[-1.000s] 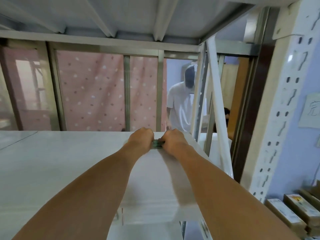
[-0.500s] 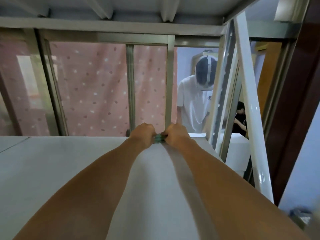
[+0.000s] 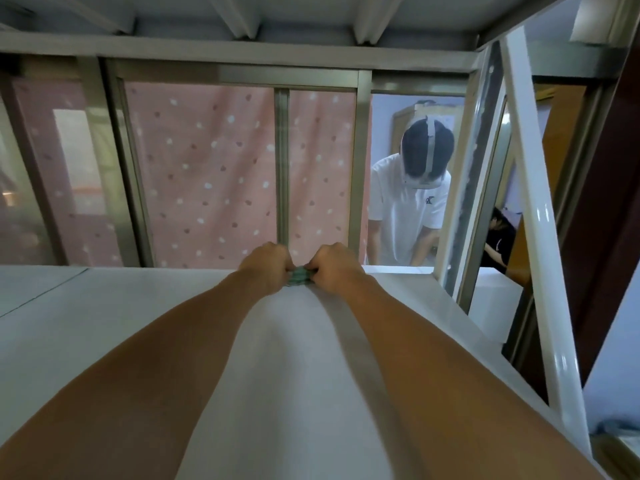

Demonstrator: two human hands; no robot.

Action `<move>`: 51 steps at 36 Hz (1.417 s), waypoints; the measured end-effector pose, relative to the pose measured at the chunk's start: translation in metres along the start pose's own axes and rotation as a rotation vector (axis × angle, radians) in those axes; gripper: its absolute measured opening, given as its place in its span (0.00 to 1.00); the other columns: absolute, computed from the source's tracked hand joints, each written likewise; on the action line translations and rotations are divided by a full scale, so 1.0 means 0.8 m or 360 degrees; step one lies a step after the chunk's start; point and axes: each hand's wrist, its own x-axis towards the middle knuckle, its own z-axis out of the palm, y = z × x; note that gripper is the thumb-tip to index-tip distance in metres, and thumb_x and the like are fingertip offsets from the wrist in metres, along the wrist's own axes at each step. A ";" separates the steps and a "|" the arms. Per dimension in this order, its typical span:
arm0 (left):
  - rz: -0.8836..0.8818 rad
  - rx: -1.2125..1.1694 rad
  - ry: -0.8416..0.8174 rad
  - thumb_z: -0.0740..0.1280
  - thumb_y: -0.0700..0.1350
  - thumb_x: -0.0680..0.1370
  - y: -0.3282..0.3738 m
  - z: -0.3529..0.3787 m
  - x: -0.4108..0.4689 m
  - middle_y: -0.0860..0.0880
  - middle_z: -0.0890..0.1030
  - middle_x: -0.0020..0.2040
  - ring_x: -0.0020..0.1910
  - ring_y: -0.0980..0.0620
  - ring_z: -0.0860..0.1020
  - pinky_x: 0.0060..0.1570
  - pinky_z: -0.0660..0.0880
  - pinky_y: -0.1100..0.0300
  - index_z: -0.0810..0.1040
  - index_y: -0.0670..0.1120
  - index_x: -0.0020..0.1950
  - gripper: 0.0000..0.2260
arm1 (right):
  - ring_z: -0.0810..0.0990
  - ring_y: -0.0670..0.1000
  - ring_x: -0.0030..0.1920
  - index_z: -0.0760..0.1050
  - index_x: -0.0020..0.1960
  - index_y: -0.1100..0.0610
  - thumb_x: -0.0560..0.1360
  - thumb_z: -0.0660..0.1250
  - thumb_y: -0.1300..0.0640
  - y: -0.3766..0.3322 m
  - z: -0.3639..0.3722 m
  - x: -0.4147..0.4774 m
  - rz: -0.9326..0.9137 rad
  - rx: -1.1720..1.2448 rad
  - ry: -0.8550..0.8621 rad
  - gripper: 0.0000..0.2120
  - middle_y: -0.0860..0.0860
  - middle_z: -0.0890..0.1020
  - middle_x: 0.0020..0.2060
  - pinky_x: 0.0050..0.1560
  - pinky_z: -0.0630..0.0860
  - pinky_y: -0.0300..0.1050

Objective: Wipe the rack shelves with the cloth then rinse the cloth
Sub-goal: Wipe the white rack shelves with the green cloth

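While bunched on shelf (image 3: 104, 341), cloth (image 3: 300, 276) clamped between left hand (image 3: 268, 268), right hand (image 3: 334, 266) fingers.

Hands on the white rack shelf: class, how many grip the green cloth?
2. The left hand and the right hand pinch the green cloth between them at the white rack shelf's far edge.

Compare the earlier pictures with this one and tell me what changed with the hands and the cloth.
The camera swung left and closer, so the perforated white post and boxes at right left view. Both hands, left hand and right hand, stayed clenched together on the green cloth, pressed on the white shelf near its far edge. Nothing was released.
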 end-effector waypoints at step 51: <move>-0.0157 -0.0407 -0.0068 0.75 0.53 0.71 -0.059 -0.141 -0.394 0.47 0.81 0.35 0.35 0.47 0.79 0.34 0.77 0.57 0.84 0.44 0.40 0.12 | 0.74 0.53 0.41 0.84 0.57 0.52 0.77 0.65 0.58 -0.262 -0.049 -0.346 0.0016 -0.0390 0.0044 0.12 0.53 0.76 0.42 0.40 0.70 0.44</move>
